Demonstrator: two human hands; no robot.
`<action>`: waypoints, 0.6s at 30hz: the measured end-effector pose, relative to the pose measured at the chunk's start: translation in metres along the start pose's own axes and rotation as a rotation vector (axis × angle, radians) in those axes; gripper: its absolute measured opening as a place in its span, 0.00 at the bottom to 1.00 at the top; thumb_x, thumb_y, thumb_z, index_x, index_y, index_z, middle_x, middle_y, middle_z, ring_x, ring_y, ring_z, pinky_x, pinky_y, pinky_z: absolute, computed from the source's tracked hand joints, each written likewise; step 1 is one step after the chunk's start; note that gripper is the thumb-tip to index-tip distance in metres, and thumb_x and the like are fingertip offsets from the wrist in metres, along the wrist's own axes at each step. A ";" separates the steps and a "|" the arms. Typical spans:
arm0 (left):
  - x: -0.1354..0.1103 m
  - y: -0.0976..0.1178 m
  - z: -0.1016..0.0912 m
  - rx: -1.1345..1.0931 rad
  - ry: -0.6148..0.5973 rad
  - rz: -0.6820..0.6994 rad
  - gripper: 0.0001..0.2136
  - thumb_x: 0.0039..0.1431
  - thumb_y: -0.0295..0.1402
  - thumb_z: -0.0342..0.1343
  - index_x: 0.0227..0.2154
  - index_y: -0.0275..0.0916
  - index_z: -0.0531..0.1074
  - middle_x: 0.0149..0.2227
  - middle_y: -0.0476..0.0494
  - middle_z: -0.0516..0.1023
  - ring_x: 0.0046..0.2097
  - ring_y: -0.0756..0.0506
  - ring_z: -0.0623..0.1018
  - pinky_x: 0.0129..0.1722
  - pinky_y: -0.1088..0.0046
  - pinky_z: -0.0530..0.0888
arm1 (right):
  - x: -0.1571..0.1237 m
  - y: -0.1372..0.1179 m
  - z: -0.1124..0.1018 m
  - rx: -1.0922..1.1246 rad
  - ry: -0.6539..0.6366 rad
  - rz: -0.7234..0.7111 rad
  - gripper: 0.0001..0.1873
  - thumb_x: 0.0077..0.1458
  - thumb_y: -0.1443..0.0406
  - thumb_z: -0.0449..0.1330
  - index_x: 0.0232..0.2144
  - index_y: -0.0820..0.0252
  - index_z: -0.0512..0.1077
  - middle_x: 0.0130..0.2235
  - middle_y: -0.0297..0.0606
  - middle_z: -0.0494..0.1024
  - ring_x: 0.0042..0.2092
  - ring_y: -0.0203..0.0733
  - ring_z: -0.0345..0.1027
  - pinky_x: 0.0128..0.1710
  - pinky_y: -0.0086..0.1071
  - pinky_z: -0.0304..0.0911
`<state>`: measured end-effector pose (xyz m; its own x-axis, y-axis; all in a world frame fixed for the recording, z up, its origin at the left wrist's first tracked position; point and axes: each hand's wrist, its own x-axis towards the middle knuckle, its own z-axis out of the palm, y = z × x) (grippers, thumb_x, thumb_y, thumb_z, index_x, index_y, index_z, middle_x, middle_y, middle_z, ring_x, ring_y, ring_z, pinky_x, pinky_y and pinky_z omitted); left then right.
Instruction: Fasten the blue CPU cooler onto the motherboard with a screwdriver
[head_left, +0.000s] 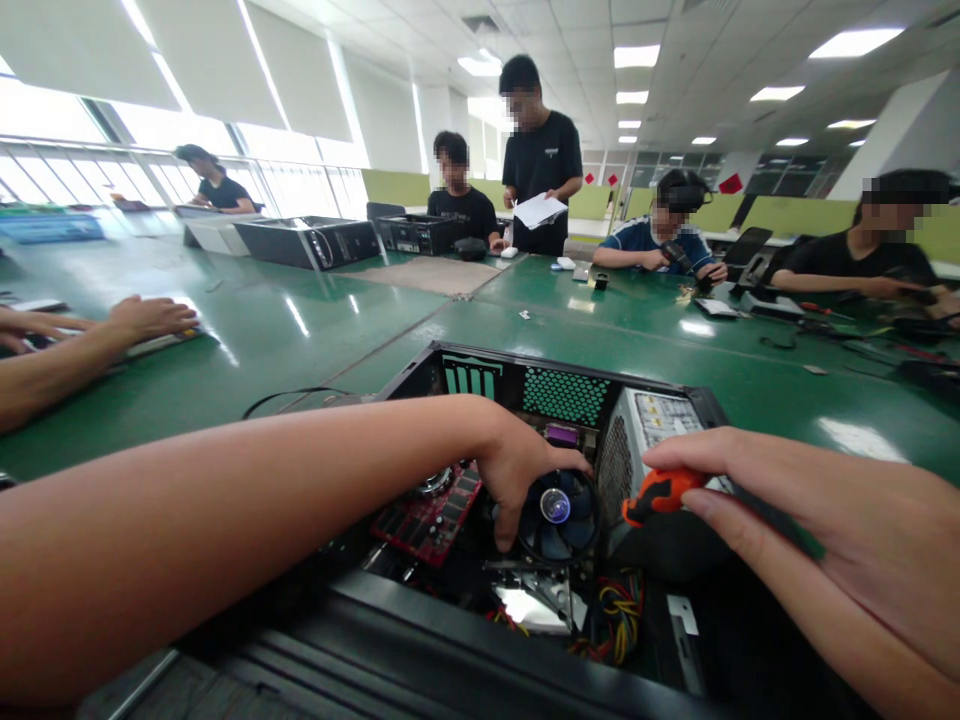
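Observation:
An open computer case (420,640) lies in front of me. My left hand (517,460) reaches into it, fingers curled round the left edge of a black cooling fan (574,535) with a shiny hub. Just left of that hand sits a red circuit board (427,510). My right hand (795,510) pinches the orange and black handle of a screwdriver (664,492) between thumb and fingers, over the case's right side. Its shaft cannot be made out. Near the handle is a grey power supply (664,412). Coloured cables (619,615) bunch below the fan.
The green table (330,330) stretches away. Another person's hands (142,318) rest at the left. Further computer cases (307,242) stand at the back. Several people sit or stand around, one holding paper sheets (538,211). Loose parts and cables (862,340) lie at the right.

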<state>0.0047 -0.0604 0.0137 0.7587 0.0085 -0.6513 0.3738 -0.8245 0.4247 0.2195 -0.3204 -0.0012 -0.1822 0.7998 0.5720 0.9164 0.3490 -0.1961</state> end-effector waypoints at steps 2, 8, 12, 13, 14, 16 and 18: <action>-0.001 0.002 -0.001 0.001 -0.007 -0.002 0.72 0.33 0.30 0.76 0.86 0.40 0.51 0.79 0.29 0.73 0.79 0.28 0.74 0.77 0.55 0.71 | 0.001 -0.001 0.000 -0.001 -0.004 0.001 0.13 0.72 0.52 0.67 0.53 0.38 0.89 0.38 0.34 0.92 0.44 0.59 0.90 0.39 0.43 0.84; -0.001 0.002 -0.002 0.023 -0.024 -0.014 0.70 0.34 0.30 0.75 0.86 0.41 0.51 0.80 0.29 0.71 0.79 0.29 0.74 0.77 0.56 0.72 | 0.002 -0.004 0.000 -0.003 -0.012 0.010 0.13 0.72 0.53 0.67 0.53 0.38 0.89 0.39 0.34 0.92 0.44 0.59 0.90 0.39 0.43 0.84; 0.000 -0.001 0.000 0.027 -0.018 -0.003 0.71 0.34 0.32 0.75 0.86 0.43 0.49 0.81 0.31 0.71 0.80 0.30 0.73 0.78 0.57 0.70 | 0.006 -0.010 -0.002 -0.008 -0.015 0.010 0.14 0.72 0.55 0.68 0.55 0.38 0.88 0.39 0.33 0.93 0.44 0.59 0.91 0.38 0.43 0.84; 0.001 -0.001 0.000 0.024 -0.016 0.001 0.71 0.35 0.32 0.75 0.86 0.43 0.49 0.81 0.31 0.71 0.79 0.30 0.73 0.78 0.57 0.70 | 0.010 -0.013 -0.003 -0.018 -0.019 0.007 0.15 0.72 0.56 0.67 0.57 0.38 0.88 0.40 0.33 0.93 0.43 0.59 0.91 0.38 0.42 0.84; 0.001 -0.001 0.000 0.020 -0.018 0.003 0.71 0.35 0.32 0.75 0.86 0.43 0.49 0.81 0.31 0.71 0.79 0.30 0.73 0.77 0.57 0.70 | 0.015 -0.017 -0.004 -0.037 -0.025 -0.006 0.15 0.73 0.58 0.67 0.58 0.39 0.86 0.42 0.32 0.94 0.43 0.58 0.92 0.36 0.41 0.84; 0.001 0.000 -0.001 0.018 -0.022 0.002 0.71 0.34 0.32 0.76 0.86 0.43 0.50 0.80 0.30 0.71 0.79 0.29 0.74 0.77 0.56 0.72 | 0.028 -0.027 -0.007 -0.087 -0.029 -0.050 0.14 0.78 0.60 0.61 0.61 0.41 0.80 0.47 0.32 0.94 0.42 0.53 0.92 0.33 0.36 0.82; 0.000 0.001 -0.002 0.023 -0.025 -0.006 0.71 0.34 0.32 0.76 0.85 0.43 0.51 0.80 0.29 0.72 0.78 0.28 0.75 0.76 0.55 0.73 | 0.042 -0.036 -0.010 -0.124 -0.041 -0.087 0.10 0.83 0.60 0.56 0.59 0.41 0.75 0.48 0.29 0.94 0.40 0.45 0.91 0.30 0.29 0.80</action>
<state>0.0061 -0.0604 0.0159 0.7430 -0.0007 -0.6693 0.3652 -0.8376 0.4063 0.1821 -0.3042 0.0377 -0.2745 0.7894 0.5490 0.9331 0.3566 -0.0461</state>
